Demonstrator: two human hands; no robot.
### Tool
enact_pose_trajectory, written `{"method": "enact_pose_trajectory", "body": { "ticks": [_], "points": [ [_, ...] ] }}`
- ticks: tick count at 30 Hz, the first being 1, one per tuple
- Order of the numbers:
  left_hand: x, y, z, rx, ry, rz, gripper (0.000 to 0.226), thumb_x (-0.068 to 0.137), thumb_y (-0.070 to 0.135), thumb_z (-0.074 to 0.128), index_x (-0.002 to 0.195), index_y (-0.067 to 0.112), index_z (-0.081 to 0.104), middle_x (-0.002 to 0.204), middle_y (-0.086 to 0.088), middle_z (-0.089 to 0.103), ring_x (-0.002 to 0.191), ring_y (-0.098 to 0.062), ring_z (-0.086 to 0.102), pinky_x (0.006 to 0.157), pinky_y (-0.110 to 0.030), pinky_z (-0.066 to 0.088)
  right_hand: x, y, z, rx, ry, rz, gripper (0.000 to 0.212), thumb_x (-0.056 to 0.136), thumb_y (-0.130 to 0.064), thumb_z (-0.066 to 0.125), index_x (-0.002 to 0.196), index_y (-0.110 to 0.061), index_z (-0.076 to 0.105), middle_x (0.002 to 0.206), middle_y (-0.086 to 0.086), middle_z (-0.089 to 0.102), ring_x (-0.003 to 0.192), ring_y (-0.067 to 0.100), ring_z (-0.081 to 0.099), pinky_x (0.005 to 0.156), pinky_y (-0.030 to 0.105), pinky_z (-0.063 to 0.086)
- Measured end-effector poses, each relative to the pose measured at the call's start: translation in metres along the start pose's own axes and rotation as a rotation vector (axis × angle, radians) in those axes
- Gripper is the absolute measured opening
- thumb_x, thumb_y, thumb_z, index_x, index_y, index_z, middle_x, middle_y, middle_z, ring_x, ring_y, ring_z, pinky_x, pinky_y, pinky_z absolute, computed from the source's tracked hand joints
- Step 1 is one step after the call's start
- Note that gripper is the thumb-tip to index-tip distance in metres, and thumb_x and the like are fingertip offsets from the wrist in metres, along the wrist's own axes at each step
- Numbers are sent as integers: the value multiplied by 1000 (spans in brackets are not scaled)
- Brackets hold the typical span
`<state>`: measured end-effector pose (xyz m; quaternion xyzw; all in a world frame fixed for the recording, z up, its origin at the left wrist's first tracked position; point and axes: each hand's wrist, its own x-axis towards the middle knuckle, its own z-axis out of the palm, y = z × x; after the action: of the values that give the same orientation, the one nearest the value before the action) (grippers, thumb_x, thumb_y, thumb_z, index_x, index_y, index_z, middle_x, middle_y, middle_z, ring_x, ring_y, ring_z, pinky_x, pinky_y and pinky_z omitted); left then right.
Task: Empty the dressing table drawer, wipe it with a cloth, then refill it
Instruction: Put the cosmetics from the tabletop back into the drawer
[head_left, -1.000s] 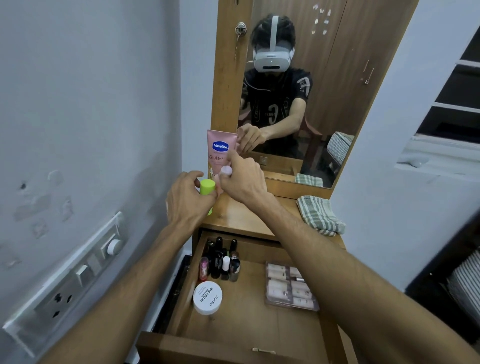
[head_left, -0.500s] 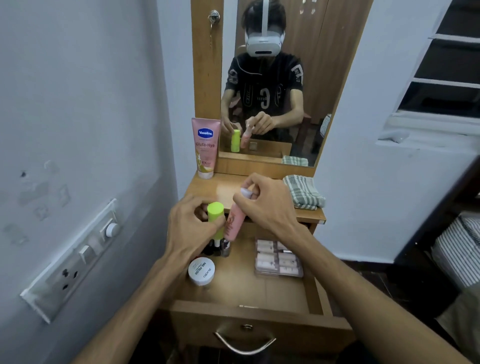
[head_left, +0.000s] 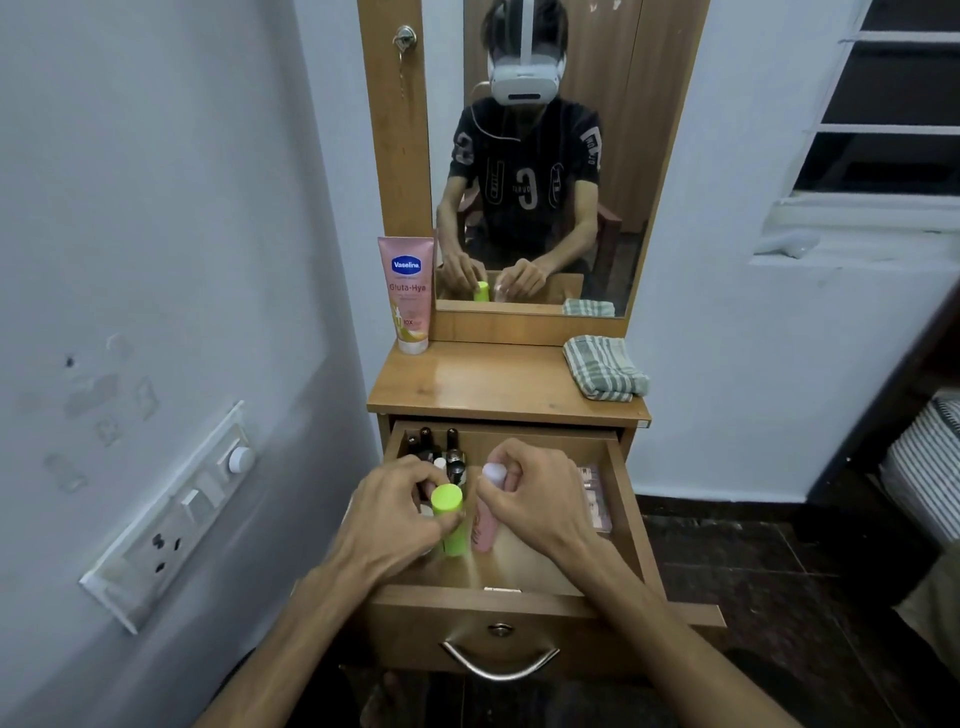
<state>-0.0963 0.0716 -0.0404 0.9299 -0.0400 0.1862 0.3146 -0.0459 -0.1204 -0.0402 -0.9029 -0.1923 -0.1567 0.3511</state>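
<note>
Fingers (head_left: 415, 480) of left hand (head_left: 387, 525) curl round green cylinder (head_left: 451, 522) | right hand (head_left: 527, 499) pinches pink tube (head_left: 485, 525) | wooden drawer (head_left: 621, 499)

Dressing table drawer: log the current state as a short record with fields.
drawer: open, pulled out toward the person
left hand: holds the green tube upright over the drawer
right hand: holds the pink tube upright beside the green one
in drawer, back left: dark small bottles
in drawer, right: clear flat case, partly hidden
on tabletop, left: Vaseline tube, standing
on tabletop, right: striped cloth, folded
</note>
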Motion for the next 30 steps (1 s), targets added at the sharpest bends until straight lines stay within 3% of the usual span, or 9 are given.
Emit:
{"method": "enact_pose_trajectory", "body": {
  "ticks": [3, 8, 14, 19, 27, 30],
  "points": [
    [0, -5, 3, 45, 1, -14, 24, 61, 41, 77, 83, 32, 71, 77, 19, 61, 68, -4, 56, 59, -22, 42, -5, 0, 4, 29, 31, -42, 14, 80, -43, 67, 84, -29, 68, 60, -14, 59, 59, 5, 59, 57, 30, 51],
    [3, -7, 7, 71, -11, -13, 28, 63, 44, 73, 88, 32, 73, 82, 19, 64, 73, -5, 57, 65, -30, 51, -8, 5, 2, 75, 162, -46, 12, 81, -38, 73, 87, -29, 69, 62, -16, 56, 59, 5, 57, 54, 19, 45],
    [13, -8, 13, 89, 7, -38, 31, 66, 47, 75, 92, 31, 75, 88, 16, 68, 81, -9, 60, 71, -32, 53, -8, 8, 3, 101, 212, -28, 13, 80, -37, 71, 86, -26, 70, 61, -15, 57, 59, 5, 57, 55, 25, 47],
    [24, -2, 17, 117, -1, -32, 31, 68, 46, 76, 95, 31, 75, 87, 15, 66, 80, -10, 60, 70, -32, 52, -8, 8, 4, 92, 223, -28, 12, 79, -35, 73, 86, -25, 70, 61, -15, 56, 58, 5, 56, 56, 17, 39],
    [32, -5, 23, 230, -22, -23, 36, 71, 41, 77, 104, 28, 74, 93, 12, 64, 89, -15, 61, 69, -29, 44, -7, 9, 6, 88, 212, -33, 11, 79, -35, 74, 84, -26, 70, 59, -15, 56, 57, 4, 55, 53, 24, 46],
    [31, -8, 24, 236, -17, -27, 36, 73, 42, 75, 106, 26, 74, 95, 10, 65, 90, -17, 63, 72, -32, 50, -7, 9, 7, 84, 205, -32, 11, 78, -35, 74, 84, -27, 70, 59, -14, 55, 57, 4, 55, 53, 27, 47]
  ]
}}
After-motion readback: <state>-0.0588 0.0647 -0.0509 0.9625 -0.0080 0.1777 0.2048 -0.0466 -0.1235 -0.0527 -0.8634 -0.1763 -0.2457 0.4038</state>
